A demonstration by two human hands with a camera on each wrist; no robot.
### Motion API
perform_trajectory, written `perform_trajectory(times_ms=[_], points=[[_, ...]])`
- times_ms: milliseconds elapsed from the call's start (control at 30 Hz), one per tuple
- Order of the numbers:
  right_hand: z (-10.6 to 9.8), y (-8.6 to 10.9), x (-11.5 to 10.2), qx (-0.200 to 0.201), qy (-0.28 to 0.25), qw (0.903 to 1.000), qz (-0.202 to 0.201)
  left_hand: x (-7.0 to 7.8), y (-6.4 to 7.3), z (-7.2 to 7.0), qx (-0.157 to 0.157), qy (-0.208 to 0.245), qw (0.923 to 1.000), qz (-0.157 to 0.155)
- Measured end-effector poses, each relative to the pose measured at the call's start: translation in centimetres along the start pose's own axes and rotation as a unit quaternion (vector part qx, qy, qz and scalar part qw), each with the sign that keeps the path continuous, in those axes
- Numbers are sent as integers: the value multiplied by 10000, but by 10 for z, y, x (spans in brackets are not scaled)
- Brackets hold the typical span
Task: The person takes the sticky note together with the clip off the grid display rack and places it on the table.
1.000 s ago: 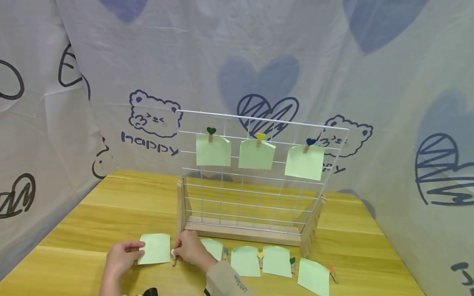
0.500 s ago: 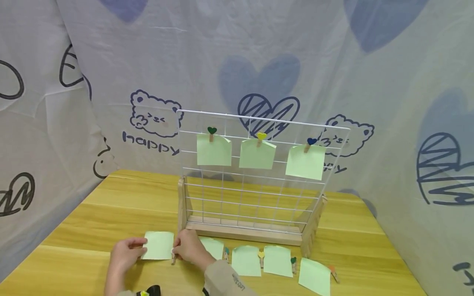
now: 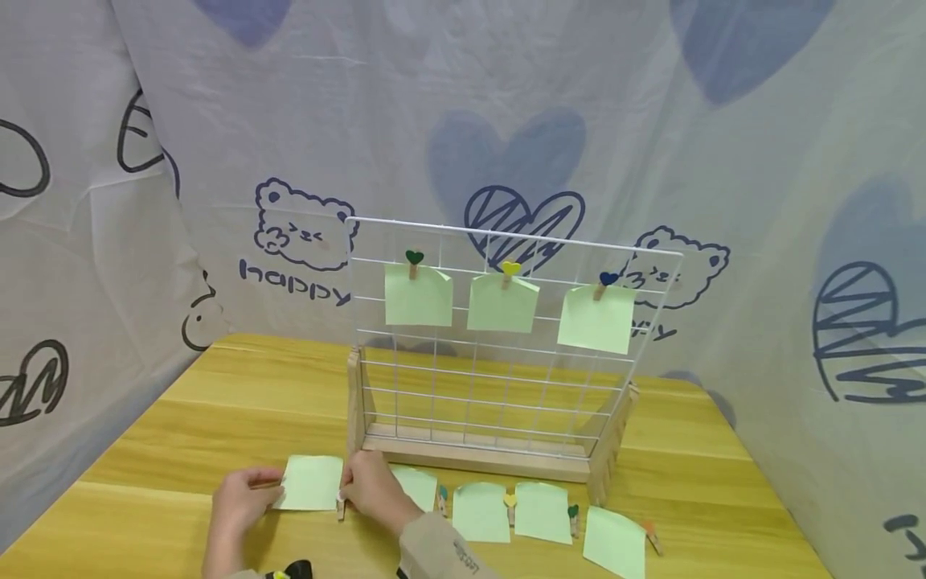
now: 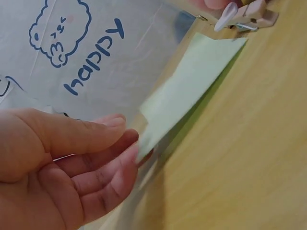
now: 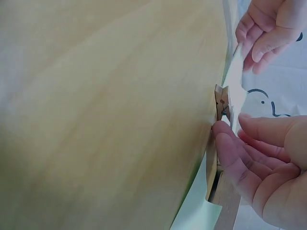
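Note:
A pale green sticky note [image 3: 311, 483] lies near the table's front left, tilted up off the wood in the left wrist view. My left hand [image 3: 242, 503] holds its left edge at the fingertips; the thumb [image 4: 98, 134] stands a little apart from the paper. By the note's right edge, my right hand [image 3: 376, 486] pinches a small wooden clothespin [image 3: 341, 508] with a white top. The clothespin's legs [image 5: 222, 101] point toward the left hand in the right wrist view. Whether its jaws grip the note cannot be seen.
Behind the hands stands a white wire grid [image 3: 499, 394] in a wooden base [image 3: 477, 461]. Three notes hang there from heart clothespins. More notes [image 3: 481, 512] and heart clothespins [image 3: 510, 507] lie in a row to the right, one note partly behind the right hand.
My left hand has shifted the note slightly to the right, closer to the clothespin. The right hand stays nearly in place with the clothespin. The hanging notes are unchanged.

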State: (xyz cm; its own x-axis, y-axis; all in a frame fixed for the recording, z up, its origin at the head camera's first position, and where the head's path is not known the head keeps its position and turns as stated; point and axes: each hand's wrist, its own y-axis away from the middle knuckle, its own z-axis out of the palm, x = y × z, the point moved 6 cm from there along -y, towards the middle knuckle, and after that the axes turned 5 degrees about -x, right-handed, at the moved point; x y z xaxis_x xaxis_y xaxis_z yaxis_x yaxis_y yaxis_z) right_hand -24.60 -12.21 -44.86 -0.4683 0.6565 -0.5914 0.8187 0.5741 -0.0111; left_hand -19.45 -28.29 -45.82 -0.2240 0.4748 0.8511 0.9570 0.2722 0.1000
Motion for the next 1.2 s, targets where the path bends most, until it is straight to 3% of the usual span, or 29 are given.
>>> perform_trajectory(times_ms=[133,300,600,767,1200], points=[[-4,2,1,-24,-158,9998,-98,3,3,-2,-82,-88,9999,35],[-10,5,1,6,157,9999,-47,6,3,-5,-107,-151,9998,68],[-26,7,4,66,119,9997,-182,13,3,-8,281,-46,9995,126],[-34,6,6,71,-12,9995,-298,26,4,-8,522,-42,9980,365],[-68,9,2,183,-374,9985,-368,62,5,-1,675,110,9956,643]])
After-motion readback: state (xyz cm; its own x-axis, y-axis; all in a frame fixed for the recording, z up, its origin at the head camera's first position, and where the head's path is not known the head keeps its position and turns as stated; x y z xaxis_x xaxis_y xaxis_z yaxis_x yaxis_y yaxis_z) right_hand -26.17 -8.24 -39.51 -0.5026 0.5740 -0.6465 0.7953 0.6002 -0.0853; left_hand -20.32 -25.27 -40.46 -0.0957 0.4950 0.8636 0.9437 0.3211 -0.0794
